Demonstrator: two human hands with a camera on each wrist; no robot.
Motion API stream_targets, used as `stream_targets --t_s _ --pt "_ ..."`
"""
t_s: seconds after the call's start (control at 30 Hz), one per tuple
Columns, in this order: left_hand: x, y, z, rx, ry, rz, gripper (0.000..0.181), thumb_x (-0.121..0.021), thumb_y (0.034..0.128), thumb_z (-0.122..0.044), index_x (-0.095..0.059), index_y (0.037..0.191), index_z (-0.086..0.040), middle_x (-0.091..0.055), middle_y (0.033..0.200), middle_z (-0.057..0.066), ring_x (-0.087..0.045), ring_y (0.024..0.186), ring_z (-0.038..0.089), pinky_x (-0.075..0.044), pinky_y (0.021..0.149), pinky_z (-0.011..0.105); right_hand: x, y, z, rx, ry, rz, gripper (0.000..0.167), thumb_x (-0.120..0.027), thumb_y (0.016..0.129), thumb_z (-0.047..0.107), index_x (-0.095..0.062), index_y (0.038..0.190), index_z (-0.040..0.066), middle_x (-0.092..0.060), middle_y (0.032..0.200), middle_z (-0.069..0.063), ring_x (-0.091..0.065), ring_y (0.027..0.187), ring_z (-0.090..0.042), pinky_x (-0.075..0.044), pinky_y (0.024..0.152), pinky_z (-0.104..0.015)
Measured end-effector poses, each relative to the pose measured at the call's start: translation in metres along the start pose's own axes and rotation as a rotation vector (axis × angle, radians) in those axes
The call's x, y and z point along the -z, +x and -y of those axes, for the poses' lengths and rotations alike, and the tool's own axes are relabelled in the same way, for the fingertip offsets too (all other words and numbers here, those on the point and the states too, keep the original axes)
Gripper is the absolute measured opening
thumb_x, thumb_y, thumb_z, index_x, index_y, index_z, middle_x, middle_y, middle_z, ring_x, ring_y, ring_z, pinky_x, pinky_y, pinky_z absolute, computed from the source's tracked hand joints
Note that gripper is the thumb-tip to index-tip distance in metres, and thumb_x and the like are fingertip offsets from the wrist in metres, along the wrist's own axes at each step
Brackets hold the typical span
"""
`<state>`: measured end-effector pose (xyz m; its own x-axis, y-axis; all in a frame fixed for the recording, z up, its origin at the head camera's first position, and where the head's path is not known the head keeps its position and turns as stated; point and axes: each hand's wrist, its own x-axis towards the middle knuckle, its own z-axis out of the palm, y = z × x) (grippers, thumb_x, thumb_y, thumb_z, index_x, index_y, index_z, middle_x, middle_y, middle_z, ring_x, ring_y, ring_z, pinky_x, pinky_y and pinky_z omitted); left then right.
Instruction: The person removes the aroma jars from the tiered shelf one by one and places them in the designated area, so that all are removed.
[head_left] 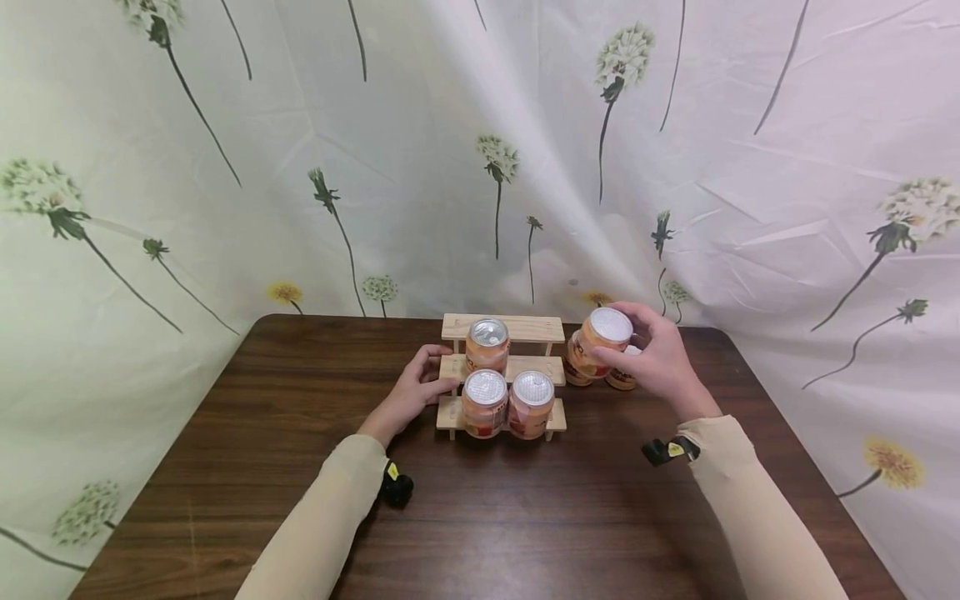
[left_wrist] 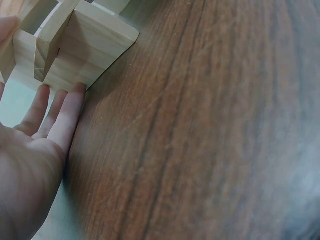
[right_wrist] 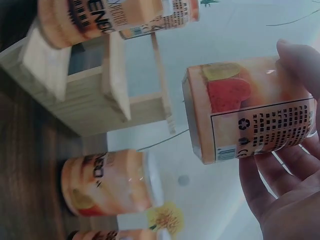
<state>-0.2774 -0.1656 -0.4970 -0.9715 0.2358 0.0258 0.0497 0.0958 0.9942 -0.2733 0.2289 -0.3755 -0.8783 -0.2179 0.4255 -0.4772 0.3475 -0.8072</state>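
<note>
My right hand [head_left: 660,358] grips an orange-labelled can [head_left: 606,329] with a silvery lid, thumb on one side and fingers on the other. In the right wrist view this can [right_wrist: 245,110] is off the table, its printed label and fruit picture showing. My left hand [head_left: 412,390] holds the left end of a three-step wooden rack [head_left: 525,326], thumb and fingers about the middle step. Several fingertips touch the rack's side panel [left_wrist: 100,42] in the left wrist view. Two cans stand on the lowest step, one a front can [head_left: 485,408]; another can [head_left: 487,346] stands on the middle step.
Two more cans stand on the table right of the rack, partly hidden below the held one; one standing can [right_wrist: 107,182] shows better in the right wrist view. The brown wooden table [head_left: 495,525] meets a flower-printed curtain [head_left: 420,167] behind.
</note>
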Motion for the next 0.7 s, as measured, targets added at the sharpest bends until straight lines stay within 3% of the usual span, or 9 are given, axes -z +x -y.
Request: stream_targets --t_s 0.2,0.7 --pt "0.000 0.000 0.000 -0.002 -0.011 -0.006 0.052 -0.071 0.1008 -0.015 -0.044 0.145 -0.013 -0.049 0.142 0.022 -0.061 0.122 0.033 -0.060 0.086 0.040 0.002 -0.014 -0.013 -0.028 -0.008 0.021 0.062 -0.092 0.081 0.008 -0.062 0.135 0.002 -0.067 0.123 -0.010 -0.067 0.104 -0.008 -0.055 0.087 -0.019" --pt "0.000 0.001 0.002 -0.018 -0.015 -0.001 0.055 -0.071 0.1006 -0.013 -0.042 0.147 -0.009 -0.048 0.142 0.025 -0.061 0.119 0.031 -0.059 0.088 0.041 -0.008 -0.036 -0.041 -0.064 -0.012 0.098 0.063 -0.093 0.079 0.006 -0.061 0.133 0.000 -0.059 0.129 -0.015 -0.065 0.110 -0.010 -0.054 0.088 -0.018"
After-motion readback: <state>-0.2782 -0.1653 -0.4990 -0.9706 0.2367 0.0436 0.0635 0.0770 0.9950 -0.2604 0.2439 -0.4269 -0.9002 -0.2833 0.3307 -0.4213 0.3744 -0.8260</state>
